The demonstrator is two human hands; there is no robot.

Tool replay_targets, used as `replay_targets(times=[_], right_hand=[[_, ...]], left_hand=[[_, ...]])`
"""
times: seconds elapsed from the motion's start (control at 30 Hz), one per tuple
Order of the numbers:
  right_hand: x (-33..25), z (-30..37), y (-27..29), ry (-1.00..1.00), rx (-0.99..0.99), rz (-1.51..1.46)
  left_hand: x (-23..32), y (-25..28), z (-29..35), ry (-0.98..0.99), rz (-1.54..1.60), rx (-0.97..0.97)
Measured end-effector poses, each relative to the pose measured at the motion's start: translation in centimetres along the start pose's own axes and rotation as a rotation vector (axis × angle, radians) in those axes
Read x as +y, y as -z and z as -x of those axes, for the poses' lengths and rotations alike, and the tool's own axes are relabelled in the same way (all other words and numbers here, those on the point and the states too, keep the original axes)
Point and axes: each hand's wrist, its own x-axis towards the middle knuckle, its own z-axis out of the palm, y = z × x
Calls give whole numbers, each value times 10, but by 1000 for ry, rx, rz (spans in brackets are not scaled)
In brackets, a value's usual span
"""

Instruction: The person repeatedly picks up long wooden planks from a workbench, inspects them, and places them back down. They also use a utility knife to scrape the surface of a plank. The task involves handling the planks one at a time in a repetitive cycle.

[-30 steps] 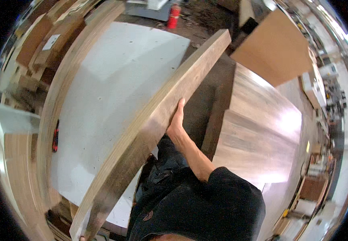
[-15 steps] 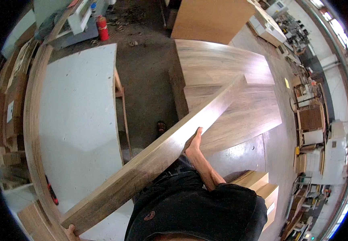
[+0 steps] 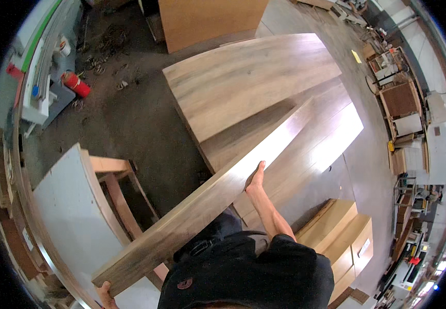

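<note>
A long wood-grain board [image 3: 202,198], thick like a beam, slants across my front from lower left to upper right. Round its lower left end my left hand [image 3: 106,295] is closed, its fingers partly hidden under the board. My right hand [image 3: 256,177] grips the near edge past the middle, thumb up on the side and the other fingers out of sight beneath. Beyond the far end lies a stack of wide wood-grain panels [image 3: 254,72], and the board's tip overlaps these panels in the view; I cannot tell whether it touches them.
At left stands a white-topped table [image 3: 73,190] with a wooden frame [image 3: 117,201]. A red fire extinguisher [image 3: 76,85] is at the upper left. Light wooden boxes [image 3: 336,232] sit beside me at right. A brown panel [image 3: 210,23] stands behind the stack.
My view has turned leftward relative to the room: the white table slides down and left, and the panel stack fills more of the middle. Both hands still hold the board.
</note>
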Motion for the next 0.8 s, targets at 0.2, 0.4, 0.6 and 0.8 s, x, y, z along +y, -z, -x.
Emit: replay_targets(times=[0.2, 0.4, 0.6, 0.8], right_hand=[[-87, -97, -29, 55, 216, 101], [-138, -199, -18, 129, 199, 118], [-163, -274, 4, 237, 381, 195], [-157, -320, 22, 503, 556, 586]], left_hand=[[8, -129, -78, 135, -47, -70], [-57, -197, -121, 277, -84, -130], [-77, -340, -149, 432, -90, -313], [-118, -490, -151, 627, 10, -366]])
